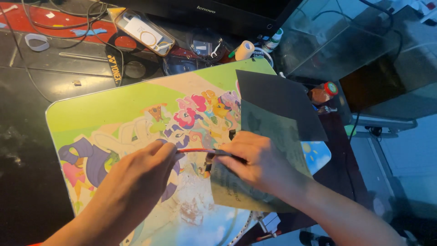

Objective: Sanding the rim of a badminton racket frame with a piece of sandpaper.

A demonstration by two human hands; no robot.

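Note:
A thin rod (pixel 200 151), red on its left part and dark on its right, is held level between both hands over a small table with a colourful cartoon top (pixel 114 109). My left hand (pixel 141 171) pinches the red end. My right hand (pixel 255 161) grips the dark end and rests on a greenish-grey sheet of sandpaper (pixel 277 136) lying at the table's right edge. A dark sheet (pixel 277 100) lies under and beyond that one, overhanging the table.
Behind the table on the dark floor lie cables, a clear plastic box (pixel 143 31), a roll of tape (pixel 245 50), a small white bottle (pixel 273 40) and a black racket cover (pixel 123 64). A glass tank (pixel 346 41) and a monitor base stand at the back right.

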